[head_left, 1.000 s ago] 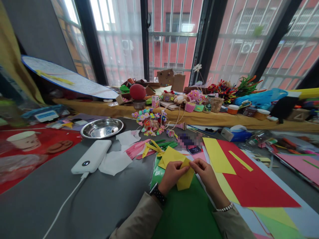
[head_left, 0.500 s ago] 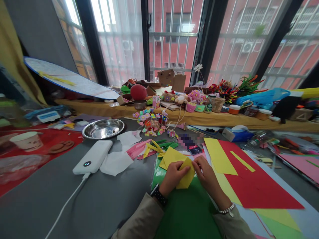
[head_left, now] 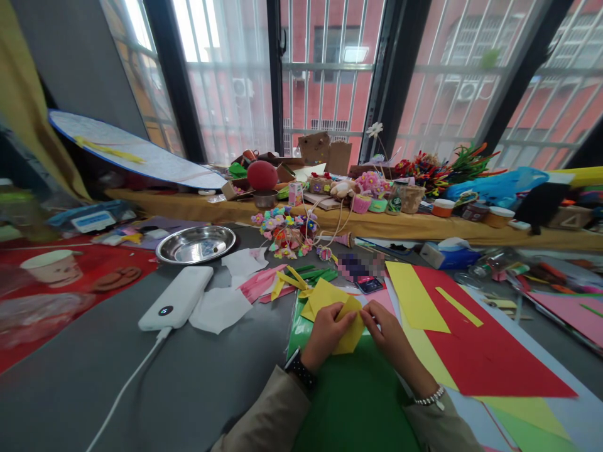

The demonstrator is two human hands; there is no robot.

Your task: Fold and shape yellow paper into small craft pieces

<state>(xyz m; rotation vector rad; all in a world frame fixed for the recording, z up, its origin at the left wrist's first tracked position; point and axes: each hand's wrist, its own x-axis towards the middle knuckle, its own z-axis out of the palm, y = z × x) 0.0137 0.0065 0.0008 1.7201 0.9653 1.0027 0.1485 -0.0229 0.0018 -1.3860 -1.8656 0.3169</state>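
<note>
A folded piece of yellow paper (head_left: 349,341) is held up between my two hands over a dark green sheet (head_left: 358,402). My left hand (head_left: 328,329) grips it from the left, thumb on top and fingers behind. At its right edge my right hand (head_left: 382,324) pinches with thumb and forefinger. Just beyond lies another yellow sheet (head_left: 325,294), partly covered by the held paper. Folded yellow strips (head_left: 287,282) and green strips (head_left: 318,274) rest behind that.
To the left are a white power bank (head_left: 178,300) with a cable, white paper scraps (head_left: 220,309) and a metal plate (head_left: 195,245). On the right lie a red sheet (head_left: 490,351) and a yellow sheet (head_left: 414,301). Crafts crowd the ledge (head_left: 235,210) below the window.
My right hand has shifted slightly left and down along the paper's right edge. The held paper's upper right part has tilted, and my left hand stays nearly in place.
</note>
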